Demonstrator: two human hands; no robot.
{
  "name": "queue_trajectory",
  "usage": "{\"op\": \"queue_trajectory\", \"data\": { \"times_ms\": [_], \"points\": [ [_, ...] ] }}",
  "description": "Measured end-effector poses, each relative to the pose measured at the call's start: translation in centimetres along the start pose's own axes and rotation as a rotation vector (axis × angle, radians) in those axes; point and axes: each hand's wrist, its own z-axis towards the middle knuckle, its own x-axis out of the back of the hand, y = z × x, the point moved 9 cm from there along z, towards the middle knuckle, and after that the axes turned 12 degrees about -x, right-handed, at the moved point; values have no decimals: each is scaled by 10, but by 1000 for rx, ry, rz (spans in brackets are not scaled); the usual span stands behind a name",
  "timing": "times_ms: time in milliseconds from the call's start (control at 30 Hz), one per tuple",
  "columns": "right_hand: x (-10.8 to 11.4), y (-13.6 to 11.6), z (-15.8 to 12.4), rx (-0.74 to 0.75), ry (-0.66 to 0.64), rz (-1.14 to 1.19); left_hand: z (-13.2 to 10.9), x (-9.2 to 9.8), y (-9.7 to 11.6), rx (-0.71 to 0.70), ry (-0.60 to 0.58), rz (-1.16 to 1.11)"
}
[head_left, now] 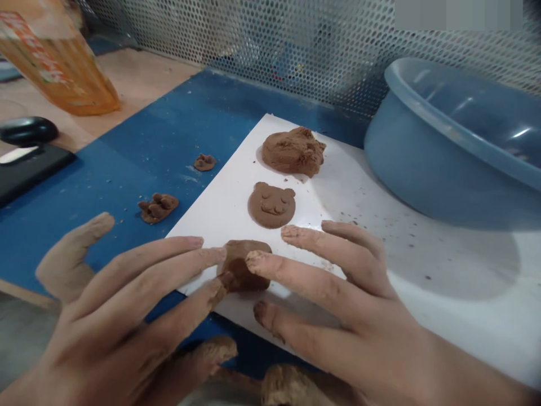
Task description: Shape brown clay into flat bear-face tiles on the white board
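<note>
A small brown clay piece point(243, 265) lies near the front edge of a white board point(359, 186). My left hand point(118, 304) touches its left side with stretched, clay-smeared fingertips. My right hand point(338, 299) presses its right side with an extended finger, the other fingers spread flat on the board. Behind it lies a flat clay disc shaped like a bear face point(271, 204). Farther back sits a rough clay lump point(293, 151).
A blue plastic basin point(456, 141) stands at the right. Two small clay scraps point(158, 207) point(204, 162) lie on the blue mat point(169, 129). An orange packet point(54, 62), a black mouse point(27, 129) and a dark pad are at the left. Perforated metal mesh point(253, 34) closes the back.
</note>
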Motion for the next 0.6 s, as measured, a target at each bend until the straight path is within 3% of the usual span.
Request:
{"op": "queue_trajectory", "data": {
  "times_ms": [133, 300, 433, 600],
  "points": [
    [-3, 4, 0, -72, -13, -38, 4, -8, 3, -41, -94, 18],
    [-2, 6, 1, -95, 2, -15, 5, -9, 3, -11, -62, 14],
    [-1, 6, 1, -89, -22, -17, 6, -14, 2, -13, -110, 20],
    [11, 15, 6, -209, 107, -38, 16, -12, 0, -7, -103, 29]
  ]
}}
